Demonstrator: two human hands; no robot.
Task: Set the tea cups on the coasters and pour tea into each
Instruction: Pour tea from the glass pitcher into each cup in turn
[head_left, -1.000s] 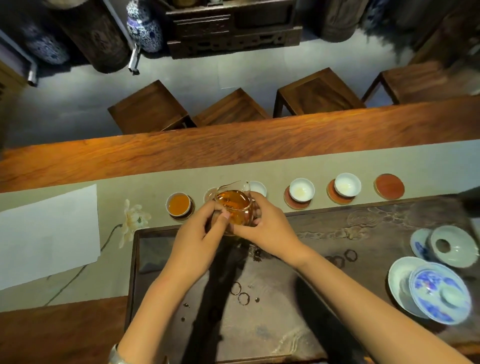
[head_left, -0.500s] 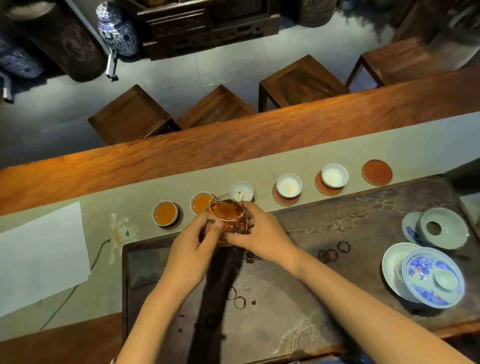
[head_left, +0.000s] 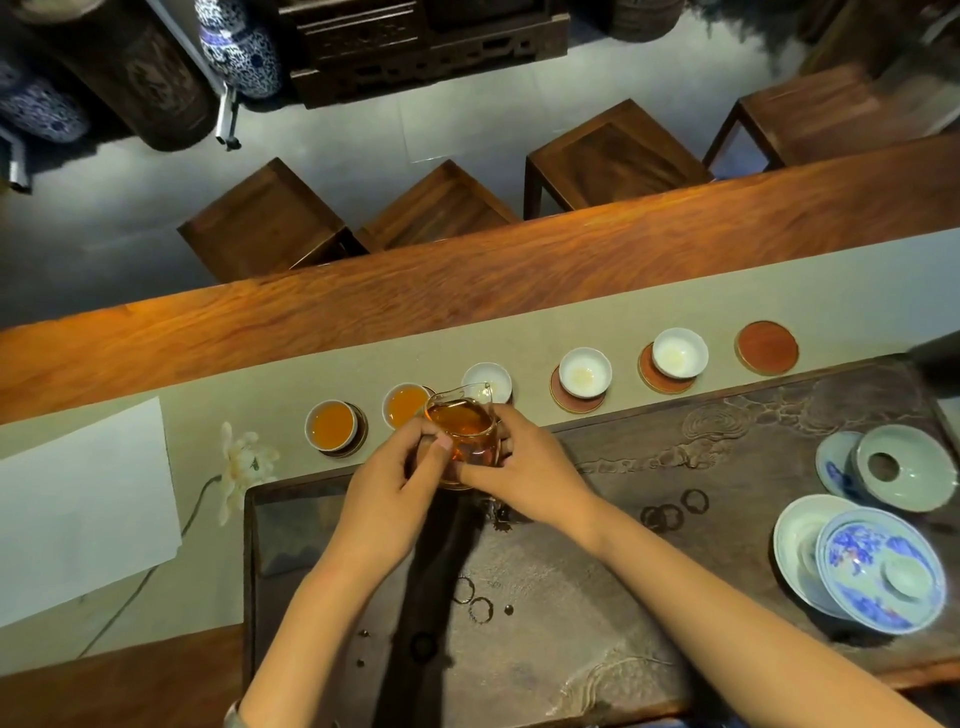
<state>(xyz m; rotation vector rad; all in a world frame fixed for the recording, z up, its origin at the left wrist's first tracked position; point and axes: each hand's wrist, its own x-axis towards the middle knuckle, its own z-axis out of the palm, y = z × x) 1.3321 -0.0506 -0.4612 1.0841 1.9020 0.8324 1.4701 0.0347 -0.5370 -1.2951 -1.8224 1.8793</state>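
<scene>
Five cups (head_left: 585, 372) stand in a close row along the runner (head_left: 571, 317). Open tray (head_left: 701, 467) lies between that row and the bowls (head_left: 883, 569) at right.

Both bare forearms reach forward from the bottom of the view and converge. The left hand (head_left: 392, 483) has its fingers curled inward with the thumb pointing right. The right hand (head_left: 524, 475) faces it, fingers curled and thumb pointing left, so the two thumbs nearly meet. Both wrists are straight.
</scene>
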